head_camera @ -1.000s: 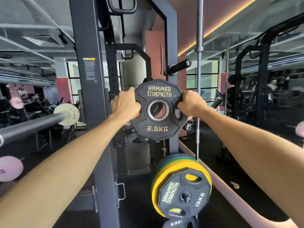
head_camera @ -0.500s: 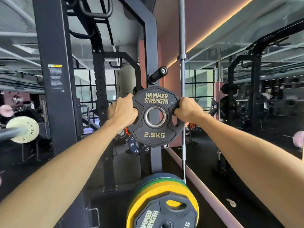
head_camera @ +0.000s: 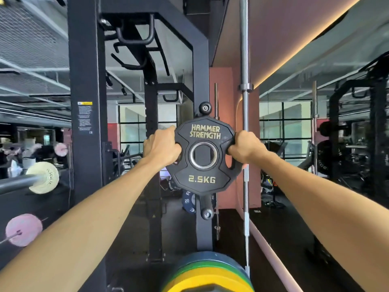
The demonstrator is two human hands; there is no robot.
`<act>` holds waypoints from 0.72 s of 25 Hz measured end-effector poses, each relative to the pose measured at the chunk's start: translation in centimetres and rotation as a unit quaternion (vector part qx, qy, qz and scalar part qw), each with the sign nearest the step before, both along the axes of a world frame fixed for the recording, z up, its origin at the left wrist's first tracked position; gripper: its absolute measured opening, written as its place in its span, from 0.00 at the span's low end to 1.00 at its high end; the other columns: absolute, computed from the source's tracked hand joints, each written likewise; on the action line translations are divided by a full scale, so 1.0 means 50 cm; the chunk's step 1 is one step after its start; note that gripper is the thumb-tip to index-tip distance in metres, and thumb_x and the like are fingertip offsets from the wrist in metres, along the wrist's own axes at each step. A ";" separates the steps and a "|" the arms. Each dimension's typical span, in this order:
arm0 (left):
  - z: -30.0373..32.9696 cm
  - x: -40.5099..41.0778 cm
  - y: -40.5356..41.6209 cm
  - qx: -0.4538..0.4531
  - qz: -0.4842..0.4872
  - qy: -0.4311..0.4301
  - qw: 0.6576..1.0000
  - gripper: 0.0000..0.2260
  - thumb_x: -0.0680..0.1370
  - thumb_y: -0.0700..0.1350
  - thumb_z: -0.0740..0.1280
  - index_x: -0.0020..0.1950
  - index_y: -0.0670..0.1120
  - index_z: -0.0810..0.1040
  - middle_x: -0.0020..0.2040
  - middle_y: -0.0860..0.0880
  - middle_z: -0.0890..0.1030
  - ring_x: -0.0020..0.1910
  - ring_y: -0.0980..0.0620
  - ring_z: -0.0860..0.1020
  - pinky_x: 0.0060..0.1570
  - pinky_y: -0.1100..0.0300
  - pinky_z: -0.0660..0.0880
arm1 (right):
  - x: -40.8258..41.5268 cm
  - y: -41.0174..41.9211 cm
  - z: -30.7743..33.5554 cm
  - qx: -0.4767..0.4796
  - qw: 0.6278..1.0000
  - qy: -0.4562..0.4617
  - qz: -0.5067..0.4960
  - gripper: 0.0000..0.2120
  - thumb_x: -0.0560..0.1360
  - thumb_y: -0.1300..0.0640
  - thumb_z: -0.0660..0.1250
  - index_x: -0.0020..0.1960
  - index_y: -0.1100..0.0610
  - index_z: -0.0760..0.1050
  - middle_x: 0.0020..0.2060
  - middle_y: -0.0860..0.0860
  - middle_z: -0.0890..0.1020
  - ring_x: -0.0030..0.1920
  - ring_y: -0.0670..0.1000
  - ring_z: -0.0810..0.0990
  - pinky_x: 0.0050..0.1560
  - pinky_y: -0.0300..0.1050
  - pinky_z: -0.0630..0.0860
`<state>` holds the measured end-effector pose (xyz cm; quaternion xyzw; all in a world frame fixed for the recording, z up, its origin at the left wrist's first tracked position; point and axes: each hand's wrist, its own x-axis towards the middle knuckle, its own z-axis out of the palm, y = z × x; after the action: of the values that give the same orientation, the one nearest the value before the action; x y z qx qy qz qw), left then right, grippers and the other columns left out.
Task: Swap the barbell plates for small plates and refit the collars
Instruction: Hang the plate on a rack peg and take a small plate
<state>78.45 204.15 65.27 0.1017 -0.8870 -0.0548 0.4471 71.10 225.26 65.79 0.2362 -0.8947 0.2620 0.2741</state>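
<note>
The left hand [head_camera: 162, 147] and right hand [head_camera: 245, 146] each grip a side cut-out of the black plate [head_camera: 203, 178] (marked "HAMMER STRENGTH", "2.5KG"), held upright before the rack upright [head_camera: 201, 81].

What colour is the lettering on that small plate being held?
Gold on the black 2.5 kg plate, seen plainly in the head view.

A black power rack upright [head_camera: 87, 123] rises in the left half of the frame, bearing a white warning label [head_camera: 84, 118]. A bare steel barbell [head_camera: 244, 123] stands vertically right of centre. Pull-up handles [head_camera: 134, 36] hang at the top. Grid windows [head_camera: 284, 131] fill the far wall, and a glowing light strip [head_camera: 294, 53] crosses the ceiling at upper right.
</note>
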 end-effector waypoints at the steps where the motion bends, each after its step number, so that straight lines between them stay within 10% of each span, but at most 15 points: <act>1: 0.013 -0.014 0.001 -0.005 0.000 0.003 1.000 0.12 0.71 0.38 0.61 0.53 0.45 0.72 0.44 0.41 0.79 0.42 0.39 0.76 0.43 0.52 0.74 | -0.015 0.001 0.012 -0.006 1.000 0.005 0.002 0.05 0.70 0.59 0.63 0.37 0.59 0.71 0.38 0.55 0.77 0.40 0.61 0.79 0.41 0.47 0.76; 18: 0.256 -0.185 -0.035 -0.012 -0.005 0.098 0.995 0.10 0.71 0.39 0.61 0.50 0.47 0.73 0.52 0.40 0.79 0.50 0.36 0.76 0.43 0.54 0.70 | -0.227 -0.050 0.268 -0.024 0.992 0.122 -0.010 0.09 0.67 0.57 0.62 0.41 0.60 0.79 0.34 0.54 0.78 0.40 0.60 0.80 0.46 0.49 0.81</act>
<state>69.21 202.41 78.10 0.0863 -0.8402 -0.0564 0.5324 59.73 222.77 79.21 0.2507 -0.8502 0.2498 0.3897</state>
